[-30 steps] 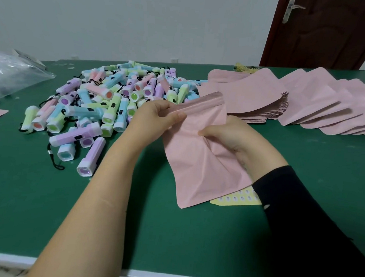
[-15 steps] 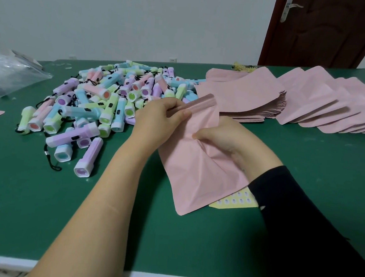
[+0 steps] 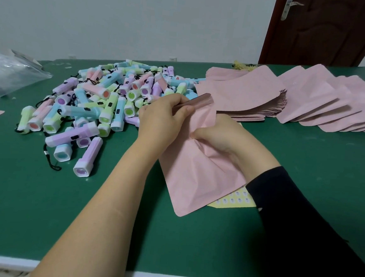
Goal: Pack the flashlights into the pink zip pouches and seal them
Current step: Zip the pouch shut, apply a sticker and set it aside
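A pink zip pouch (image 3: 193, 182) lies slanted on the green table (image 3: 42, 215) in front of me. My left hand (image 3: 163, 119) pinches its top zip edge at the far end. My right hand (image 3: 218, 134) grips the pouch's upper right side, creasing the paper. A heap of several pastel flashlights (image 3: 106, 102) in purple, blue, green and pink lies to the left, some with black wrist cords. I cannot tell whether a flashlight is inside the pouch.
Stacks of flat pink pouches (image 3: 245, 93) fan out along the back right (image 3: 335, 103). A yellow sticker sheet (image 3: 235, 200) pokes out from under the held pouch. A clear plastic bag (image 3: 6, 74) sits far left. A dark door (image 3: 323, 31) stands behind.
Both hands have drawn closer together along the pouch's top edge, and the pouch has swung so its lower corner points more toward me.
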